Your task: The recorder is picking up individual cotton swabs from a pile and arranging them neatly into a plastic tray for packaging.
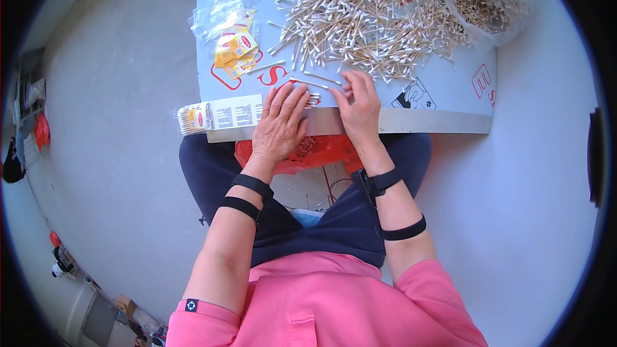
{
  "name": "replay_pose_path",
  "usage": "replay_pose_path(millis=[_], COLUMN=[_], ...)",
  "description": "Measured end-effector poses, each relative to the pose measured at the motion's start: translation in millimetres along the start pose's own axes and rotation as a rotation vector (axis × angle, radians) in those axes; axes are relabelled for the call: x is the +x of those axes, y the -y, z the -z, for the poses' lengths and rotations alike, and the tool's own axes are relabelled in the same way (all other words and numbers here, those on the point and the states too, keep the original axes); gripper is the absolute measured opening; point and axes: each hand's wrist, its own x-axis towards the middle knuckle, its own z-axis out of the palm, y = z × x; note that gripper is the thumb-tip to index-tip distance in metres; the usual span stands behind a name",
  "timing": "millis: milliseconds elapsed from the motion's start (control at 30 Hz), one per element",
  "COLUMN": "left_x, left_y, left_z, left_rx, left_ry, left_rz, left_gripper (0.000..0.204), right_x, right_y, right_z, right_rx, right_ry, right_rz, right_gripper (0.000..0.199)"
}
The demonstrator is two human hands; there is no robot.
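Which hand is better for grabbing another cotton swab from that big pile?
Probably the right hand: it looks closer to the big pile. The left hand is palm down, partly covering a few swabs.

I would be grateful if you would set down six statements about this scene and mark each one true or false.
1. Yellow cards and a loose pile of cotton swabs lie on the tabletop. True.
2. The cards lie to the right of the pile. False: they lie to its left.
3. The left hand is palm down at the near edge, while the right hand has bent fingers. True.
4. Both hands wear gloves. False: both are bare.
5. A packet of swabs lies left of the left hand. True.
6. Every swab is inside the packet. False: many lie loose.
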Motion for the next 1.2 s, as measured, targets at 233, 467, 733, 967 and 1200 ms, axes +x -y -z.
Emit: replay_pose_path(millis=[233, 467, 733, 967, 1200], left_x=[-1, -1, -2, 1, -2], left_y=[-1, 0, 0, 0, 2], left_z=[-3, -3, -6, -2, -6], left_rx=[0.034, 0.03, 0.061, 0.056, 0.05], left_ry=[-0.006, 0.03, 0.119, 0.041, 0.038], left_rz=[0.008, 0.024, 0.032, 0.008, 0.014], left_gripper=[0.066, 0.065, 0.062, 0.057, 0.06], right_x=[2, 3, 48, 32, 49], right_y=[-8, 7, 32, 29, 32], right_z=[-23, -35, -89, -49, -69], right_rx=[-0.115, -0.11, -0.481, -0.394, -0.51], right_ry=[0.026, 0.068, 0.133, 0.088, 0.022], right_rz=[0.209, 0.31, 0.579, 0.254, 0.151], right_gripper=[0.019, 0.013, 0.006, 0.01, 0.019])
